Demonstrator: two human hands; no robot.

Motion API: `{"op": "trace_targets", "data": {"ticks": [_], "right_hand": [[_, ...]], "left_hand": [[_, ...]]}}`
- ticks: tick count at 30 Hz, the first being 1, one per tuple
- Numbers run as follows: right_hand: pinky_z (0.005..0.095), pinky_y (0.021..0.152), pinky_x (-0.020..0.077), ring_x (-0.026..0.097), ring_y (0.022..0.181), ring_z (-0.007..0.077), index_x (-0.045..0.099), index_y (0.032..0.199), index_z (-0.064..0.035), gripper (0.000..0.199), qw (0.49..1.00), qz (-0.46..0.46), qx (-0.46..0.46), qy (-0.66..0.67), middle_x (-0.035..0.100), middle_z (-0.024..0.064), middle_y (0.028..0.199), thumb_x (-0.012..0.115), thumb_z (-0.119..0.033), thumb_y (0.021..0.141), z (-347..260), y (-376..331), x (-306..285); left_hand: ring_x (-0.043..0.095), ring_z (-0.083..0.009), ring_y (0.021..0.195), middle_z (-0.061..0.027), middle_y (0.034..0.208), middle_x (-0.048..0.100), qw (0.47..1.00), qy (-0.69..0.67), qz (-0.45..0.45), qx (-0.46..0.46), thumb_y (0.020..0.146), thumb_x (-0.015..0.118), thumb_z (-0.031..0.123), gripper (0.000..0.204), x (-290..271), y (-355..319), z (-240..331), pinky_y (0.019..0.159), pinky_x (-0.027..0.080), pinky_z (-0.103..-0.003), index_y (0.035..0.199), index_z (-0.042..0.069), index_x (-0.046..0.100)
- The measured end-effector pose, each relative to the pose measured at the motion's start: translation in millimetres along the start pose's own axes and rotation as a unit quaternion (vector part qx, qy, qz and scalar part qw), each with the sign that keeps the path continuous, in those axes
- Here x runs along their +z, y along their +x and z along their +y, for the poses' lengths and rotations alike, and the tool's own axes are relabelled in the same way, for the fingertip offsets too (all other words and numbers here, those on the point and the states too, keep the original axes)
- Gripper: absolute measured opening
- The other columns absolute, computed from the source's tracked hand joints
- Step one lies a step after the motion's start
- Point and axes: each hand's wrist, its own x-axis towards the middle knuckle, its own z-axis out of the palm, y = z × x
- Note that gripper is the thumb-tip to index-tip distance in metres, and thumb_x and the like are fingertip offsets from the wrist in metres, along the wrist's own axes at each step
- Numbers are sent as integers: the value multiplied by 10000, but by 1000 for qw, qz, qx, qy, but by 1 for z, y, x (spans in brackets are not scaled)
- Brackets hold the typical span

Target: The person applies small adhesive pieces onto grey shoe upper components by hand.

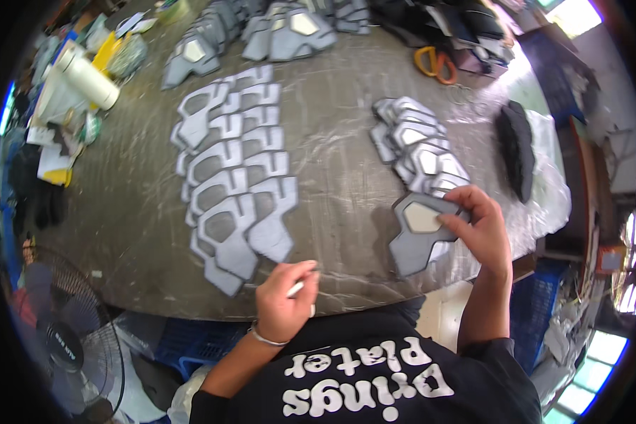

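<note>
In the head view, the gray piece (415, 251) lies at the near end of the right-hand row of pieces (425, 138), its long axis slanting from upper right down to lower left. The right hand (484, 230) is by far the nearer: its fingers are clamped on the piece's right edge, thumb pressed on the cream patch (422, 218). The left hand (284, 300) is well apart to the left, its fingers closed around a small white stick (296, 289), just below the double row of gray pieces (233, 247).

The table (339, 198) is dark and glossy, with a wrinkled, film-like surface. Orange-handled scissors (437, 69) lie toward the far right, a white bottle (88, 78) at the far left. A fan (63, 346) stands at the lower left, beside a blue crate (198, 339).
</note>
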Motion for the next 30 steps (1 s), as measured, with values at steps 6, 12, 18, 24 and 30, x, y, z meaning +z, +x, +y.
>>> {"op": "trace_targets", "data": {"ticks": [6,12,18,24,30], "right_hand": [[283,795,501,640,857,164,644,1134,-7,351,910,214,-233,-269,681,67,944,727,-49,796,11,-9,-8],[258,682,504,619,745,108,676,1015,21,241,972,-189,-118,74,677,76,855,738,-125,833,-36,-28,114],[222,620,489,601,701,68,669,944,43,211,954,-251,30,163,663,36,782,711,-151,871,-27,-25,157],[200,653,472,589,714,60,631,934,33,163,945,-186,64,262,645,12,796,661,-126,913,-18,-24,153],[203,648,468,583,712,54,634,934,31,154,956,-176,53,230,642,10,784,665,-118,911,-3,-21,142]], "left_hand": [[466,-68,475,-64,839,610,863,-405,-43,-300,1036,396,385,462,2,13,11,402,340,-201,1121,-10,620],[444,-62,457,-54,882,597,834,-461,-20,-303,1030,294,505,638,4,15,13,382,336,-203,1199,-49,561],[450,-58,471,-40,885,593,832,-467,30,-297,1030,272,516,654,-10,-4,5,398,346,-202,1207,-38,572],[632,-274,862,-121,1066,571,969,199,148,-19,857,716,294,456,-45,-10,-18,677,523,-366,1196,23,575],[650,-347,856,-147,1154,537,926,361,75,-84,738,786,407,664,-64,-15,-20,653,540,-424,1226,25,549]]}}
